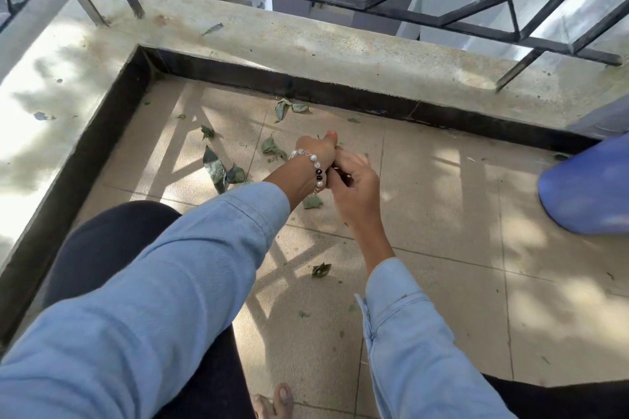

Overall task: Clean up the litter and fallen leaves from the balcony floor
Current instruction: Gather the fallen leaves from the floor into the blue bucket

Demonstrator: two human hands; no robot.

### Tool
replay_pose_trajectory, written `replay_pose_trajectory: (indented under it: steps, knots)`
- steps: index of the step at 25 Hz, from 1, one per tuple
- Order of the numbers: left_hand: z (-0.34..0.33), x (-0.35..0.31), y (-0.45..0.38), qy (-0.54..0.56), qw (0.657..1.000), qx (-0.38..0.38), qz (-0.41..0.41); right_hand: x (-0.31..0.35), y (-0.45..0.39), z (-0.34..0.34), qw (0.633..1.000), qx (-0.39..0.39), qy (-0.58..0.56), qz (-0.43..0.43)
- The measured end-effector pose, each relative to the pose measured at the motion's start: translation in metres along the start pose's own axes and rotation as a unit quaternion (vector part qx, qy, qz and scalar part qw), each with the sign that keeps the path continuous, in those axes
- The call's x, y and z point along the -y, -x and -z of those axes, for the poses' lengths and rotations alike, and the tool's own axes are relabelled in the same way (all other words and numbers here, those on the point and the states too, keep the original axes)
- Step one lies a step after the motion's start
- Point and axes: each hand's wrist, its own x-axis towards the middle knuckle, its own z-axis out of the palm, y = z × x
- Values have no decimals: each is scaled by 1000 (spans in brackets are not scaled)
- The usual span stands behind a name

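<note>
Crouching over the balcony floor (442, 214), the person is bringing both hands together: the left hand (318, 150) is curling tight, the right hand (354, 187) is curling against it (what either is gripping, I cannot tell). Green leaves (218, 170) are lying scattered on the tiles just beside them, below the railing (408, 7).

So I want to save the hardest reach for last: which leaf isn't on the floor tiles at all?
The grey-green leaf lying on the concrete ledge below the railing. Every other leaf, like the large curled one, lies on the tiled floor.
</note>
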Motion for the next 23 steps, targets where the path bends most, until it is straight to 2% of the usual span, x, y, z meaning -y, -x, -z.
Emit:
replay_pose_trajectory:
  steps: [1, 2, 4, 5, 8, 10, 12, 13, 15, 17, 19, 21, 22, 23]
  knots:
    - [0, -1, -3, 9, 1000, -9, -11, -3, -1, 7, 1000, -3, -10, -13]
    - [1, -4, -3, 24, 1000, -4, -14, -2, 0, 15, 994, -38, -84, -64]
    - [5, -8, -3, 53, 999, 9, -6, -9, 6, 31, 954, -121, -222, -163]
    - [6, -8, -3, 57, 998, 15, -1, -15, 10, 37, 950, -118, -219, -189]
    - [0, -6, 2, 49, 997, 53, 24, -26, 17, 40, 969, 15, -123, -216]
    - [-6, -5, 1, 12, 998, 50, 23, -24, 13, 31, 961, 44, -184, -201]
    - [-9, -3, -2, -70, 997, 12, -15, -18, 8, 23, 961, 14, -225, -161]
    - [-10, -1, -3, -106, 994, 5, -27, -14, 4, 21, 973, 0, -185, -137]
    - [-11, 2, -1, -146, 988, 40, -21, -7, -5, 21, 999, -1, -16, -41]
    - [-11, 2, 3, -150, 987, 62, -16, -2, -10, 21, 988, 6, 135, 79]
    - [-11, 1, 2, -159, 986, 31, -46, -4, -10, 27, 984, -25, 140, 105]
    - [-8, -2, -6, -216, 972, -5, -92, -12, 1, 37, 997, -73, -21, -16]
    - [-6, -2, -10, -242, 965, -13, -104, -22, 10, 41, 989, -71, -87, -95]
    - [-3, -2, -15, -252, 962, -15, -105, -34, 21, 43, 983, -26, -90, -158]
